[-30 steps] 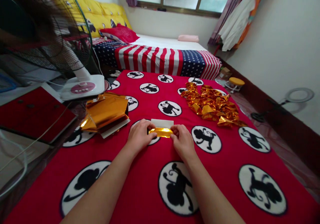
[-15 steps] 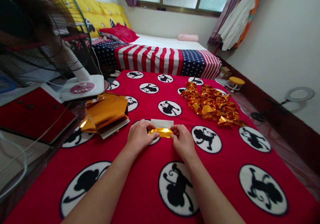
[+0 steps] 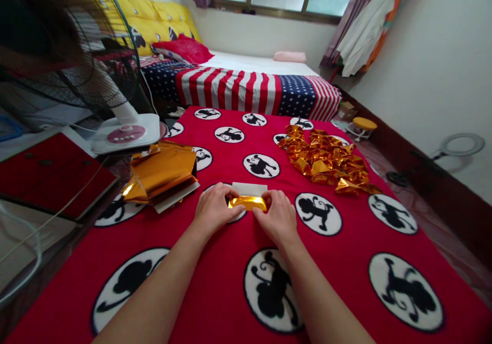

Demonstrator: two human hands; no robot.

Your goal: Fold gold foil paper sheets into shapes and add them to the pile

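Observation:
A sheet of gold foil paper [image 3: 247, 202] lies on the red cloth, its near part folded up gold side out and its pale underside showing along the far edge. My left hand [image 3: 216, 205] pinches the left end of the fold between thumb and fingers. At the right end, my right hand [image 3: 277, 215] grips the fold, its thumb lying along the near edge. To the left is a stack of flat gold foil paper [image 3: 163, 172]. A heap of folded gold foil pieces [image 3: 323, 159] sits on the right.
The red cloth [image 3: 215, 287] has round black monkey prints. An electric fan [image 3: 126, 128] with blurred blades stands at the left, beside a dark red board [image 3: 54, 172]. Behind is a bed with a striped, starred cover [image 3: 246, 87]; a yellow stool [image 3: 364, 123] is at the right.
My right thumb has slid left along the near edge of the foil paper fold. My left hand stays almost in place, still pinching its end.

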